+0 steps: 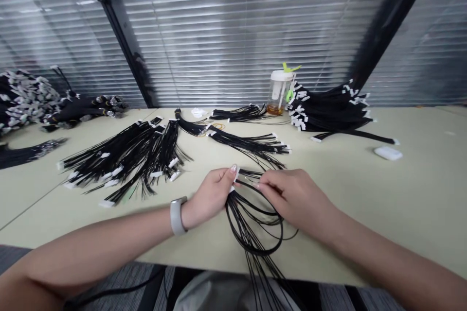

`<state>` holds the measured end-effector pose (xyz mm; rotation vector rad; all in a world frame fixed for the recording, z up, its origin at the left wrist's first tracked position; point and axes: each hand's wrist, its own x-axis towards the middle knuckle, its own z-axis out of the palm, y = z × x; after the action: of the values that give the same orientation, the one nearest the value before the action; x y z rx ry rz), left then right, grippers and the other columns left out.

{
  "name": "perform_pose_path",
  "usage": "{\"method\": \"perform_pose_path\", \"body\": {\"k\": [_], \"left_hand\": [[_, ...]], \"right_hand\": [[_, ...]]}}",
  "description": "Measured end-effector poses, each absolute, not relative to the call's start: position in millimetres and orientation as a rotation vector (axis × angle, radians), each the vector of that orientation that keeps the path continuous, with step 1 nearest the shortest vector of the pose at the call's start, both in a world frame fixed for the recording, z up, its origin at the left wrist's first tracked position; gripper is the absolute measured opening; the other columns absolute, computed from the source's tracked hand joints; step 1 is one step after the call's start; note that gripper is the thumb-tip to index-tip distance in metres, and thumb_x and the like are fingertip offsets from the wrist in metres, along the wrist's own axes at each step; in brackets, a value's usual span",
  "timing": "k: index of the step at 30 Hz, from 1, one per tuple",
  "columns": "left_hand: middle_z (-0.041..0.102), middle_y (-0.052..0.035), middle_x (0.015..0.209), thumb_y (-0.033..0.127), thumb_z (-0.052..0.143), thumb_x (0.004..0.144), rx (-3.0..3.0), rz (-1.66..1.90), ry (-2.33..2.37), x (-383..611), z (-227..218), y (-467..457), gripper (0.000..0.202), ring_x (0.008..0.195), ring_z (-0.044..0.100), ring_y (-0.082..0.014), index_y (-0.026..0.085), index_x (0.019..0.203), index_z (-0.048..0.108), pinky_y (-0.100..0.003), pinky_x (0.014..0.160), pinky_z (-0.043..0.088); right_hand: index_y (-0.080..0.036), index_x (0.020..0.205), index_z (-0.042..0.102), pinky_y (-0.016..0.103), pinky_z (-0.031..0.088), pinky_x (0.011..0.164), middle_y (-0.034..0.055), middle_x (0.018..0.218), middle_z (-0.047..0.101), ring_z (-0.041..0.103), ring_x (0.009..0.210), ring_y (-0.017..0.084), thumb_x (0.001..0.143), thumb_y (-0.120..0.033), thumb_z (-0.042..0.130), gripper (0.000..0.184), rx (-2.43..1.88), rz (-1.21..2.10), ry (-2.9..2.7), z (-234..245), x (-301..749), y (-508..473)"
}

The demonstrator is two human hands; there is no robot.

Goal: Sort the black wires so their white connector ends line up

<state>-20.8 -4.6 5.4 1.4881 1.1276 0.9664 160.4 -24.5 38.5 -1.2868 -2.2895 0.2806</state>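
Near the front of the table, my left hand is closed on a white connector that has black wires running out of it. A grey watch band circles my left wrist. To the right of it, my right hand pinches a thin black wire close to the connector's face; the wire's tip is too small to make out clearly. From below the left hand a bundle of black wires loops round and hangs over the table's front edge. A second white connector piece shows just under my left thumb.
Black wire bundles with white connectors lie fanned out at the left, and another bundle lies behind my hands. A lidded cup stands beside a large cable stack. A white object sits at the right. Blinds rise behind.
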Motion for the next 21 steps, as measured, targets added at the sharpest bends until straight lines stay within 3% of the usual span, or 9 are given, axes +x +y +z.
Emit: {"method": "perform_pose_path", "body": {"k": [9,21], "left_hand": [[0.046,0.0019,0.058,0.05,0.04,0.082,1.606,0.957,1.083,-18.5,10.5,-9.0,0.044,0.055,0.038,-0.0087,0.013,0.061,0.051,-0.02,0.053,0.034],[0.045,0.0028,0.056,0.048,0.04,0.082,1.592,0.959,1.072,-18.6,10.8,-8.5,0.042,0.053,0.036,-0.0086,0.013,0.06,0.051,-0.021,0.054,0.034]], "right_hand": [[-0.018,0.068,0.062,0.022,0.029,0.054,-0.0003,0.06,0.061,0.051,0.055,0.01,0.087,-0.029,0.04,0.031,-1.366,0.155,-2.345,32.4,152.9,-20.0],[-0.018,0.066,0.06,0.022,0.027,0.053,-0.0011,0.057,0.058,0.048,0.052,0.008,0.088,-0.031,0.038,0.034,-1.349,0.183,-2.343,33.4,153.6,-20.6]]}}
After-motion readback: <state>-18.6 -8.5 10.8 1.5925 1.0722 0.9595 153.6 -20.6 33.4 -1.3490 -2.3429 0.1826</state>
